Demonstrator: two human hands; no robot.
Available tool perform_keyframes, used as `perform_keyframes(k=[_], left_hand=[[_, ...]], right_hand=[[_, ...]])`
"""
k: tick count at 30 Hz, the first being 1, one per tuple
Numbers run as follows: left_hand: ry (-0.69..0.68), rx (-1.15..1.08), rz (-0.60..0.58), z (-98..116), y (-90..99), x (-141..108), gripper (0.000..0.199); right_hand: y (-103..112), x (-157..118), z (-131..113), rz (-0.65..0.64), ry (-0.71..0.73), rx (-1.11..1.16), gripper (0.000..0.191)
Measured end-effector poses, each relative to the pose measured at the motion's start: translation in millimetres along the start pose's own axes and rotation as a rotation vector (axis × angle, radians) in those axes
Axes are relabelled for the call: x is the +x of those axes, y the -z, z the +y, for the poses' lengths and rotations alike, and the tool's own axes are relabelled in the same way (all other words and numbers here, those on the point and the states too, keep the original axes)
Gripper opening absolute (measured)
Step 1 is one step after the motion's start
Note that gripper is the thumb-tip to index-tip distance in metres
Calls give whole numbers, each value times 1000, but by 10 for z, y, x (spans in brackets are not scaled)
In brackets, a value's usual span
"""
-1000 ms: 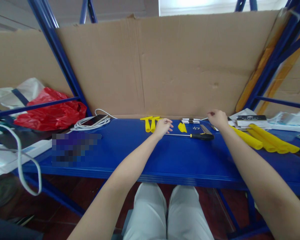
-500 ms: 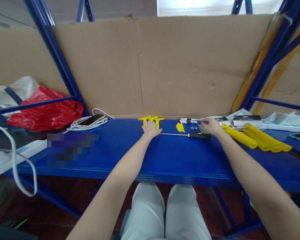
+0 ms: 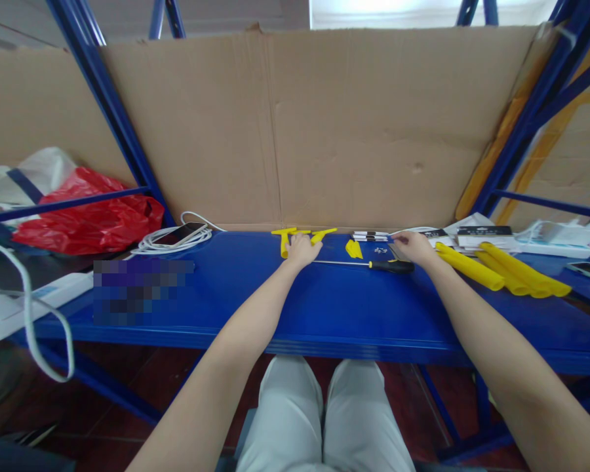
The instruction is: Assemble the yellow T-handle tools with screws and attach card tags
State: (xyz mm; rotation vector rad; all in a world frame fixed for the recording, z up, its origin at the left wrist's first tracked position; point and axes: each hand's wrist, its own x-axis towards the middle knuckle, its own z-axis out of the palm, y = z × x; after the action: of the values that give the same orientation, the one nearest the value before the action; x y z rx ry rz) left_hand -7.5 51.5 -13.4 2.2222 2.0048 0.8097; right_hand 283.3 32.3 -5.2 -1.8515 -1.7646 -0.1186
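At the back of the blue shelf, my left hand is closed around a yellow T-shaped piece, whose crossbar sticks out to the right. A second yellow T-shaped piece stands just left of the hand, and a third is mostly covered by it. My right hand has its fingers curled together over the shelf; what they pinch is hidden. By its fingertips lies a thin grey metal piece. A screwdriver with a black and yellow handle lies between the hands, its long shaft pointing left.
Small yellow pieces, tiny metal bits and white-and-black packs lie between my hands. Yellow tubes and small boxes sit at right. A coiled white cable and red bag are left; cardboard stands behind.
My left hand has shifted slightly right, and the yellow T-shaped piece in it has moved right and tilted. My right hand has hardly moved.
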Motion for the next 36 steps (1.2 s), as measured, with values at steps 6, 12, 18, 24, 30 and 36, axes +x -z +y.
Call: perform_keyframes(k=[6,12,18,24,30,36], left_hand=[[-258,-84,57,110,25,-40,32],[-590,-167,57,259,66,-177,20],[-747,-105,51,323,59,-252,26],[-646,79,-89,318,123,-291,27],[-548,184,-141,330,121,-289,36],[-496,202,-146,345,125,-319,46]], right_hand=[[-7,10,-65,23,-69,239,25],[5,-2,-197,8,-267,826,30],[27,-37,-291,-11,-284,1128,19],[-40,-34,-296,-59,-232,1135,16],[-122,-67,-391,-121,-143,1042,13],[-191,-143,-535,-203,-50,950,13]])
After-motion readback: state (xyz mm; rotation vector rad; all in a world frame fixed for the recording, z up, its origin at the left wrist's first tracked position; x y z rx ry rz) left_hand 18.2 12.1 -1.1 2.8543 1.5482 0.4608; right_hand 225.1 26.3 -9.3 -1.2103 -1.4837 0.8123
